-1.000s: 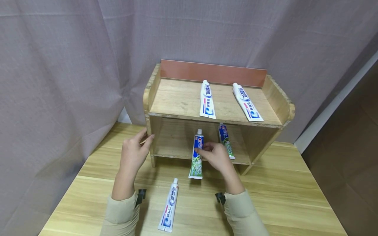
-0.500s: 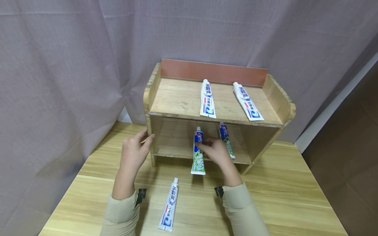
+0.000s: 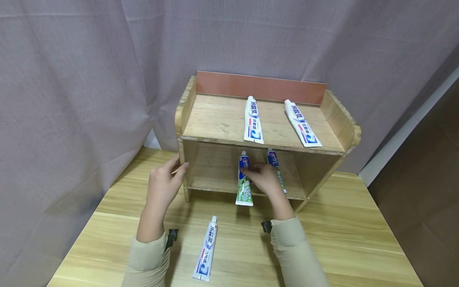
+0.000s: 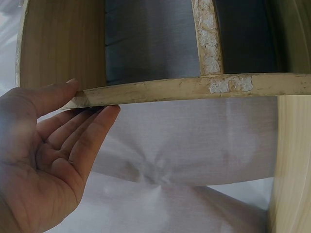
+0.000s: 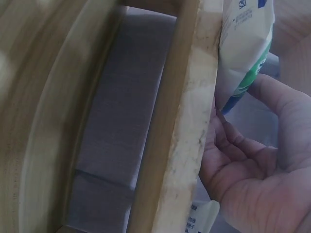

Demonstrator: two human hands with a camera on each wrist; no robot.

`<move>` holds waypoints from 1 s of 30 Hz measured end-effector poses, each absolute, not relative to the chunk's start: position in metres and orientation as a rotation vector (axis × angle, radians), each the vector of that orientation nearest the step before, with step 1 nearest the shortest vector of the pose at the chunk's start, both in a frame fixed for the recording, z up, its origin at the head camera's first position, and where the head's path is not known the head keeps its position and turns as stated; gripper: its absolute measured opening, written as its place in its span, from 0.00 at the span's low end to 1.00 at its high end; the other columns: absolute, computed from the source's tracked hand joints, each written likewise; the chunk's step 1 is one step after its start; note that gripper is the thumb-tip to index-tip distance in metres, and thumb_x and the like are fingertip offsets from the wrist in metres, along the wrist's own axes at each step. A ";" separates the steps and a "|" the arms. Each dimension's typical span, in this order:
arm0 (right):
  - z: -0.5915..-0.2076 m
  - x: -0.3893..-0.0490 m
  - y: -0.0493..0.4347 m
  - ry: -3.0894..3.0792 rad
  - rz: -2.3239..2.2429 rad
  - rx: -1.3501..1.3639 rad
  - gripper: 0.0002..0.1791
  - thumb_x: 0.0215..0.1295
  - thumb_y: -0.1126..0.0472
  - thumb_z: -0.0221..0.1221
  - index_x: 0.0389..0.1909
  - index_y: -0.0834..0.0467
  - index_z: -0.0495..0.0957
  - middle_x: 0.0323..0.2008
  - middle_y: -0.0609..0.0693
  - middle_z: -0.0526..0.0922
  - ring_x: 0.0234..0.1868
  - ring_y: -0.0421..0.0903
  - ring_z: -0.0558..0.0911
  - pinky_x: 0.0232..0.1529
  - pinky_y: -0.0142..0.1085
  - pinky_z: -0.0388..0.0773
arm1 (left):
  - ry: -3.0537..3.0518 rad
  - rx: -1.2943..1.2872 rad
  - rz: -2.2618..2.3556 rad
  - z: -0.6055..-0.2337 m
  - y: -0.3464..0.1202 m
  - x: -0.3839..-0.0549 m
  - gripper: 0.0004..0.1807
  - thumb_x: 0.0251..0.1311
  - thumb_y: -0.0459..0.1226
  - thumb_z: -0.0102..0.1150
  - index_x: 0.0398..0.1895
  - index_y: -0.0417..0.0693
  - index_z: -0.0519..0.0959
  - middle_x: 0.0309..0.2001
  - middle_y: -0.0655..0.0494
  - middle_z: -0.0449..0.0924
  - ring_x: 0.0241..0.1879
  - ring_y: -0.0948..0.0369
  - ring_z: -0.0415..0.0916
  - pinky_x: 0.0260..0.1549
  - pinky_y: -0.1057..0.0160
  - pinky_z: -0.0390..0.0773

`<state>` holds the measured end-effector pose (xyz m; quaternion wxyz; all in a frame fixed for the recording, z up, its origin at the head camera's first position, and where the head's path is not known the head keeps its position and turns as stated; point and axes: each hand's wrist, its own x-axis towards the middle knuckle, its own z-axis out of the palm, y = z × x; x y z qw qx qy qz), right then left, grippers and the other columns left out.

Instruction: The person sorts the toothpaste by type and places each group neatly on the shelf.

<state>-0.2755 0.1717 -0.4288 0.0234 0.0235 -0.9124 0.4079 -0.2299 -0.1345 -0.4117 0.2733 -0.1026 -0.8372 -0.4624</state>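
My right hand (image 3: 267, 180) pinches a blue and green toothpaste tube (image 3: 244, 192), cap pointing to the back, at the front of the lower compartment. Its crimped end sticks out past the lower board's front edge. The right wrist view shows the tube's pale back (image 5: 247, 46) above that board, with the thumb against its side. My left hand (image 3: 163, 184) grips the left side panel of the wooden shelf (image 3: 215, 140); in the left wrist view, thumb and fingers lie on either side of the panel (image 4: 160, 90). A second blue and green tube (image 3: 273, 160) lies just right of my right hand, partly hidden.
Two white toothpaste tubes (image 3: 254, 121) lie apart on the top board. Another white toothpaste tube (image 3: 206, 251) lies on the wood-grain table (image 3: 337, 239) between my forearms. A grey curtain (image 3: 89, 79) hangs behind, and a brown surface (image 3: 419, 179) stands at the right.
My right hand has carried the blue and green tube deeper toward the lower compartment and slightly right. The left hand has stayed on the side panel.
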 end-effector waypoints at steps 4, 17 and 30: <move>-0.429 -0.279 0.172 -2.807 1.269 0.067 0.25 0.63 0.41 0.66 0.39 0.61 0.85 0.26 0.51 0.86 0.28 0.52 0.85 0.25 0.36 0.80 | -2.253 -0.278 -1.240 -0.411 -0.135 -0.230 0.17 0.68 0.37 0.64 0.56 0.39 0.82 0.48 0.41 0.85 0.47 0.49 0.85 0.42 0.62 0.87; -0.432 -0.298 0.172 -2.747 1.242 0.089 0.22 0.65 0.42 0.65 0.35 0.59 0.85 0.24 0.53 0.85 0.23 0.50 0.81 0.22 0.39 0.80 | -2.254 -0.277 -1.243 -0.412 -0.135 -0.230 0.16 0.67 0.37 0.64 0.55 0.39 0.83 0.48 0.41 0.85 0.47 0.49 0.85 0.41 0.62 0.87; -0.432 -0.306 0.173 -2.783 1.242 0.028 0.32 0.65 0.41 0.64 0.54 0.66 0.81 0.44 0.61 0.86 0.40 0.55 0.84 0.38 0.45 0.86 | -2.261 -0.284 -1.234 -0.413 -0.136 -0.231 0.15 0.67 0.37 0.65 0.53 0.39 0.83 0.48 0.41 0.85 0.47 0.48 0.85 0.42 0.61 0.87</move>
